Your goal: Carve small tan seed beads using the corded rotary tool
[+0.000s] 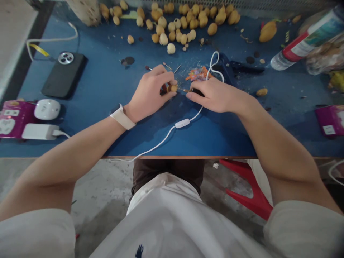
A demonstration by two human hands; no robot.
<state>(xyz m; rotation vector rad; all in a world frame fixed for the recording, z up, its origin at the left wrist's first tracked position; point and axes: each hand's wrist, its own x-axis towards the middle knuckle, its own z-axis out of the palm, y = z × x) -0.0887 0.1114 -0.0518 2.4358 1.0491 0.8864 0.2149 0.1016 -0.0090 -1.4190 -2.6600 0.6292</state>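
My left hand (150,89), with a watch on a pale strap (122,117) at its wrist, pinches a small brown gourd (172,88) between thumb and fingers. Facing it, my right hand (216,95) is closed around a small dark tool (198,92) with a thin metal bit. The bit points left at the gourd; whether it touches is too small to tell. A white cord (199,113) with an inline switch (182,123) runs by the right hand. Behind the hands lie orange and purple scraps (198,74) and several small bits (167,66).
Many small gourds (194,23) lie along the back of the blue table (220,136). A black phone (64,75), a white case (47,109) and a purple power strip (16,118) are at left. A spray can (301,44) leans at right. Below stands a red stool (249,190).
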